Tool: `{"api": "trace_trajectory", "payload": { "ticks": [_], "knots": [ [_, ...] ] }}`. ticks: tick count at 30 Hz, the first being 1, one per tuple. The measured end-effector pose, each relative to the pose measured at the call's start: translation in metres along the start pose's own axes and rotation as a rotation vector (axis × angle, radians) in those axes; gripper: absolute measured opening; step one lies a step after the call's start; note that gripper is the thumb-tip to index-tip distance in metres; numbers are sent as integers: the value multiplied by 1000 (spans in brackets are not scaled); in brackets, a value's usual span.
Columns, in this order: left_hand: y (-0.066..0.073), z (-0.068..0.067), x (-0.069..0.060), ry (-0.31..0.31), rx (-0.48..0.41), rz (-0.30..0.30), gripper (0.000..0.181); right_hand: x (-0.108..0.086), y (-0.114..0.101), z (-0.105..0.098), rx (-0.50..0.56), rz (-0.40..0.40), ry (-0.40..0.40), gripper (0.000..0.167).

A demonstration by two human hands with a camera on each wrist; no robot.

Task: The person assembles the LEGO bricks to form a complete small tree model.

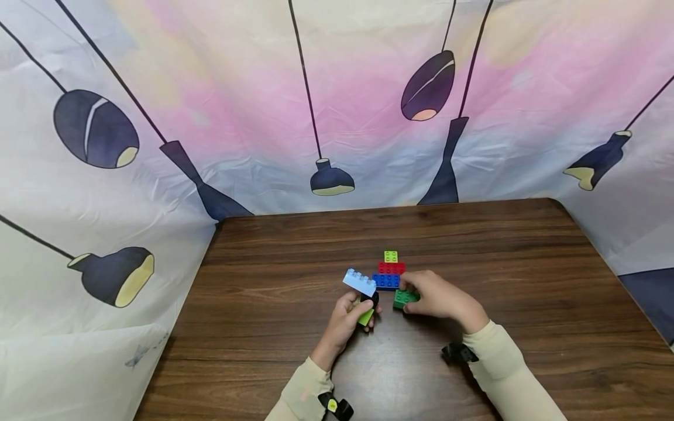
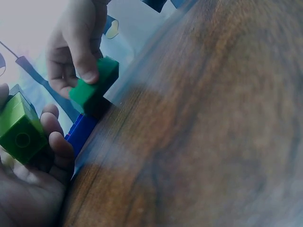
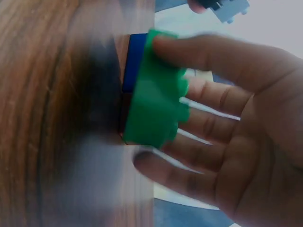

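Left hand grips stacked bricks, right hand green brick, perhaps raised

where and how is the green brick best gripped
Probably best pinched across the long side walls of the green brick, from above: those walls look flat, while studs face up in the head view. The right hand has its thumb on one long wall.

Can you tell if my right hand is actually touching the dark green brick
Touching. In the right wrist view, your right hand has its thumb pressed against the dark green brick.
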State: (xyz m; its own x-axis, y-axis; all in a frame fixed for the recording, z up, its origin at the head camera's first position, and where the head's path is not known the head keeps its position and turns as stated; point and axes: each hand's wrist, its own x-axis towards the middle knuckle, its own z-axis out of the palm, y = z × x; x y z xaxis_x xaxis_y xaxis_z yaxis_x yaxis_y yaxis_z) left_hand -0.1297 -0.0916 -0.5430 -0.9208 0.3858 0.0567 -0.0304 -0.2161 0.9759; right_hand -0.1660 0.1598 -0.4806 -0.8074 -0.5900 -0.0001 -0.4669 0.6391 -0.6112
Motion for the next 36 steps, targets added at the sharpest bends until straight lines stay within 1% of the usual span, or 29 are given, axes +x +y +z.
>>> {"api": "trace_trajectory", "payload": {
  "ticks": [3, 8, 13, 19, 22, 27, 33, 36],
  "knots": [
    [-1, 0, 0, 7, 1, -6, 24, 0, 2, -3, 48, -4, -14, 26],
    [0, 0, -1, 24, 2, -12, 26, -1, 5, -6, 82, 3, -15, 28],
    [1, 0, -1, 31, 10, -16, 30, -1, 11, -6, 135, -32, -10, 31],
    [0, 0, -2, 30, 31, -20, 32, 0, 19, -5, 213, -63, -15, 27],
    [-1, -1, -2, 28, 40, -20, 32, 0, 21, -4, 240, -68, -9, 27],
    [-2, 0, -3, 23, 46, -36, 28, -2, 23, -3, 297, -49, 14, 27],
    [0, 2, 1, 19, 55, -33, 26, -2, 22, -7, 336, -57, 55, 23],
    [-1, 1, 1, 20, 59, -41, 25, -2, 21, -7, 356, -66, 70, 19]
  ]
}}
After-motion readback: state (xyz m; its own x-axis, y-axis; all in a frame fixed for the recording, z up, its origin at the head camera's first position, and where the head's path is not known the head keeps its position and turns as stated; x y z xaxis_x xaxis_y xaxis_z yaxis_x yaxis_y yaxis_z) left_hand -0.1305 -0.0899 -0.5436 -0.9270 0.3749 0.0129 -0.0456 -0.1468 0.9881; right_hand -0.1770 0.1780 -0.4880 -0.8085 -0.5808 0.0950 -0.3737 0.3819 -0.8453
